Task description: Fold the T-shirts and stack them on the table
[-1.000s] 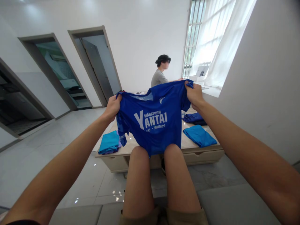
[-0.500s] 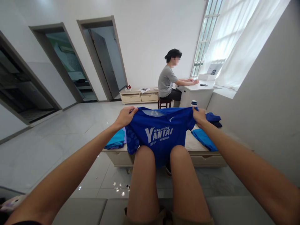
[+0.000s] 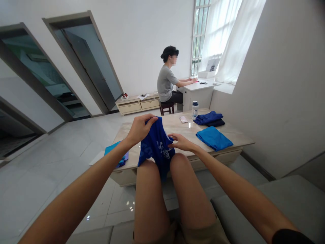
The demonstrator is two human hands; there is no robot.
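Note:
A blue T-shirt (image 3: 154,149) with white lettering hangs bunched between my hands, its lower part over and between my knees. My left hand (image 3: 142,128) pinches it at the top, by the shoulder. Lower and to the right, my right hand (image 3: 182,141) has its fingers closed on the shirt's right edge, near the print. The shirt is gathered narrow, so only part of the lettering shows.
On the low table (image 3: 127,130) lie a folded light-blue garment (image 3: 214,138), dark-blue clothes (image 3: 208,118), a phone (image 3: 183,119) and a bottle (image 3: 195,109). Turquoise and purple clothes (image 3: 122,158) lie at its left end. A person (image 3: 167,81) sits at a white desk (image 3: 199,95).
My right hand has moved left and down toward my left hand, and the spread shirt is now gathered narrow. The view has turned right, showing more of the table.

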